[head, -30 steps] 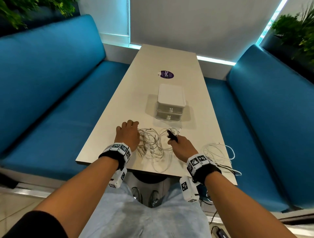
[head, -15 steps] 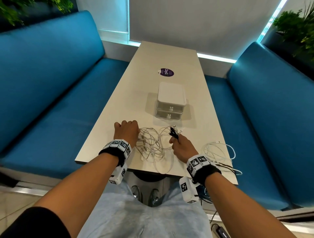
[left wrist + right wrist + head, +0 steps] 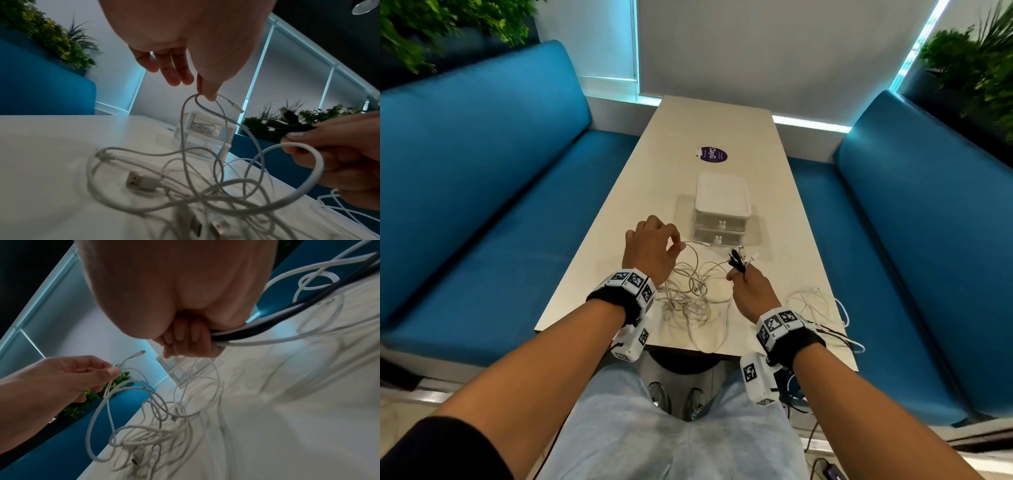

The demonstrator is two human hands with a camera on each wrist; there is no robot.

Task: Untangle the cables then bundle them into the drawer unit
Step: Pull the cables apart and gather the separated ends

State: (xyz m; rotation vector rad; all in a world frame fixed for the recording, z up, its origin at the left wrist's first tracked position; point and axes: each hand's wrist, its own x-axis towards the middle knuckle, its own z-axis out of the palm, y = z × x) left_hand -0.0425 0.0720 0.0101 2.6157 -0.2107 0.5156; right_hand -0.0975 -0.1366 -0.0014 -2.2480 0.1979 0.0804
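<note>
A tangle of white cables [image 3: 690, 296] [image 3: 185, 186] [image 3: 156, 423] lies on the table's near end. My left hand [image 3: 654, 246] [image 3: 205, 92] [image 3: 111, 369] is raised above it and pinches one white cable near its plug between thumb and forefinger. To the right, my right hand [image 3: 739, 277] [image 3: 185, 340] [image 3: 304, 139] grips a bunch of black and white cable ends [image 3: 741, 258] [image 3: 287, 123]. The white two-drawer unit [image 3: 722, 209] [image 3: 203, 134] stands just beyond both hands, with its drawers closed.
A second loose heap of white cables [image 3: 818, 308] lies at the table's [image 3: 619, 205] near right corner and trails over the edge. A purple round sticker [image 3: 711, 155] lies further up the table. Blue benches [image 3: 482, 205] flank both sides.
My left hand has lifted off the table and moved forward, drawing one white cable end up out of the tangle. My right hand keeps its bunch and has risen slightly.
</note>
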